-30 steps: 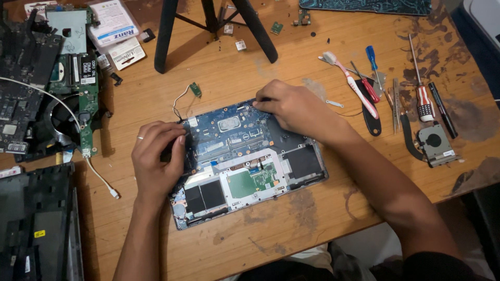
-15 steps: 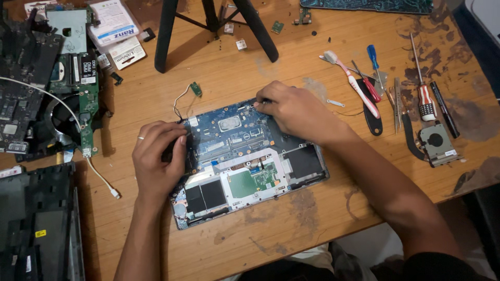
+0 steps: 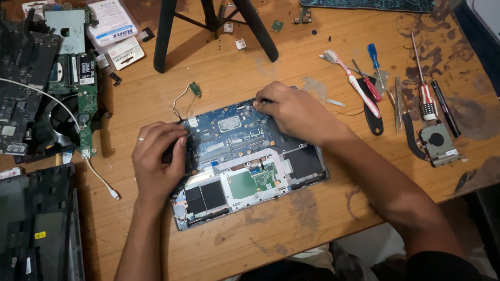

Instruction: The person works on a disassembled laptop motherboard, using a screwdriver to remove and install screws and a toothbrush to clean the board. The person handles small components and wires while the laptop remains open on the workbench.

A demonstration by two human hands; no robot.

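Observation:
An opened laptop base lies in the middle of the wooden table, its blue motherboard and green touchpad board exposed. My left hand curls over the base's left edge and grips it, a ring on one finger. My right hand rests on the far right part of the motherboard. Its fingertips pinch a thin dark tool at the board's far edge. A small green board on thin wires lies just beyond the laptop.
Screwdrivers, a toothbrush, tweezers and a cooling fan lie at the right. Circuit boards and another fan crowd the left, with a white cable and a dark chassis at the near left. Black tripod legs stand at the back.

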